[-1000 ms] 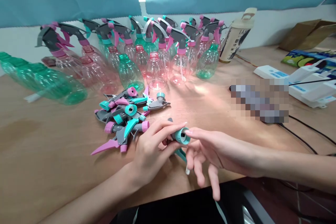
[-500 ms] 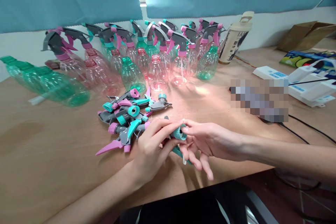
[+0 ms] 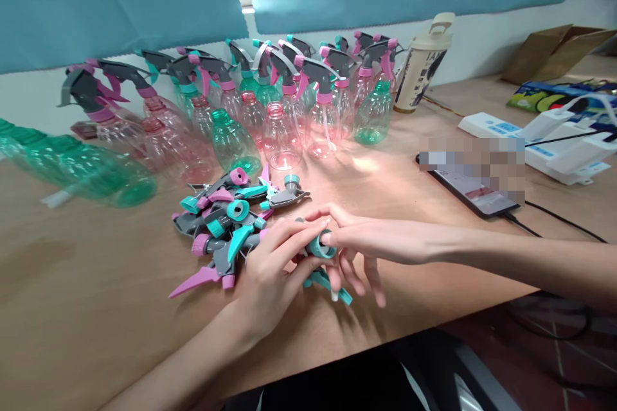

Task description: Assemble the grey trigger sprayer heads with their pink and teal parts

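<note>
In front of me, near the table's front edge, my left hand (image 3: 272, 270) is closed around a grey and teal trigger spray head (image 3: 316, 246). The open mouth of its teal collar is turned toward my right hand (image 3: 369, 241). My right thumb presses at that mouth, the index finger curls over the top, and the other fingers hang below. Much of the sprayer's body is hidden by my fingers; its teal trigger shows underneath. Just left of my hands lies a pile of grey spray heads (image 3: 224, 260) with pink or teal parts.
Behind the pile stand several pink and green clear bottles (image 3: 282, 141), many with spray heads on. Green bottles (image 3: 103, 170) lie at the left beside clear tubes (image 3: 67, 196). To the right are a phone (image 3: 475, 196), a power strip (image 3: 496, 131), a tumbler (image 3: 421, 74) and a cardboard box (image 3: 544, 54).
My right thumb has moved onto the mouth of the collar, and the right hand has rolled over with its back more upward. My left hand keeps its hold. The view has shifted slightly.
</note>
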Available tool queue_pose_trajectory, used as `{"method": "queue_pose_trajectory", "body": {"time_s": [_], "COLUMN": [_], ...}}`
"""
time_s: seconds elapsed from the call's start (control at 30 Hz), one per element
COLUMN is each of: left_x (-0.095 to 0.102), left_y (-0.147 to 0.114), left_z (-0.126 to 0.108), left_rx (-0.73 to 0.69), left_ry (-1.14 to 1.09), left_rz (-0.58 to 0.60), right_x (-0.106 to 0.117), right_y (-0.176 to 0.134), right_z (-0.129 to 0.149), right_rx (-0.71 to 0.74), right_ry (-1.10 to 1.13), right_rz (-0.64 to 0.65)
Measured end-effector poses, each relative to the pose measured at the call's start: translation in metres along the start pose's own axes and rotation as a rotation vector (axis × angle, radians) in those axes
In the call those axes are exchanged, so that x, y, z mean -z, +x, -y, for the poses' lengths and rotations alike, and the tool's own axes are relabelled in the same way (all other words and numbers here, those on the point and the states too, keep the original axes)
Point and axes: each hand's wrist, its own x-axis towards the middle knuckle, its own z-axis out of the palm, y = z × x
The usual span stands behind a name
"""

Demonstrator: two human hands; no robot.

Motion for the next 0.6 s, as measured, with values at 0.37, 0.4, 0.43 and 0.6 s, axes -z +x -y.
{"method": "queue_pose_trajectory", "body": {"time_s": [0.37, 0.4, 0.43, 0.6], "left_x": [-0.001, -0.001, -0.001, -0.001], "left_y": [0.000, 0.000, -0.001, -0.002], "left_z": [0.002, 0.002, 0.003, 0.000], "left_rx": [0.024, 0.025, 0.024, 0.014], "left_ry": [-0.037, -0.033, -0.028, -0.001], "left_rz": [0.024, 0.023, 0.021, -0.048], "right_x": [-0.006, -0.007, -0.008, -0.020], "right_y": [-0.008, -0.007, -0.007, -0.002], "right_z": [0.009, 0.006, 0.003, -0.010], "right_rx": [-0.033, -0.018, 0.002, 0.132], "right_ry": [-0.108, -0.101, -0.087, 0.091], "right_rz": [-0.037, -0.050, -0.071, -0.211]}}
